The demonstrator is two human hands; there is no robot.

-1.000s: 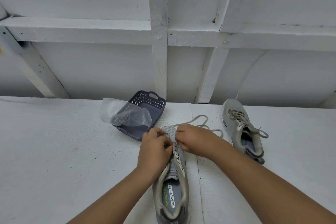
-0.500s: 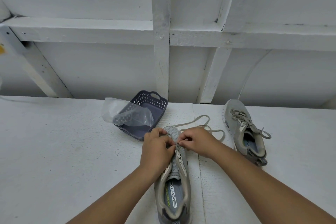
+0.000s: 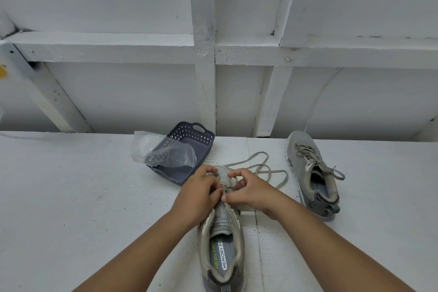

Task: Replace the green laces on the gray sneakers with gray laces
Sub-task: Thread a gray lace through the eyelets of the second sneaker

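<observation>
The near sneaker (image 3: 221, 239) lay on the counter (image 3: 71, 208), long axis running near to far, toe far. Both hands met at its far eyelets: left hand (image 3: 198, 193) and right hand (image 3: 251, 191) fingers pinched the gray lace (image 3: 260, 166), which trailed far-right.

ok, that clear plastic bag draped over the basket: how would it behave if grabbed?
The clear plastic bag is probably floppy: it sags crumpled over the purple basket rim. It likely weighs very little, since it looks thin and see-through, so a push may simply slide it. It could be slippery to pinch, judging by its glossy film.
</observation>
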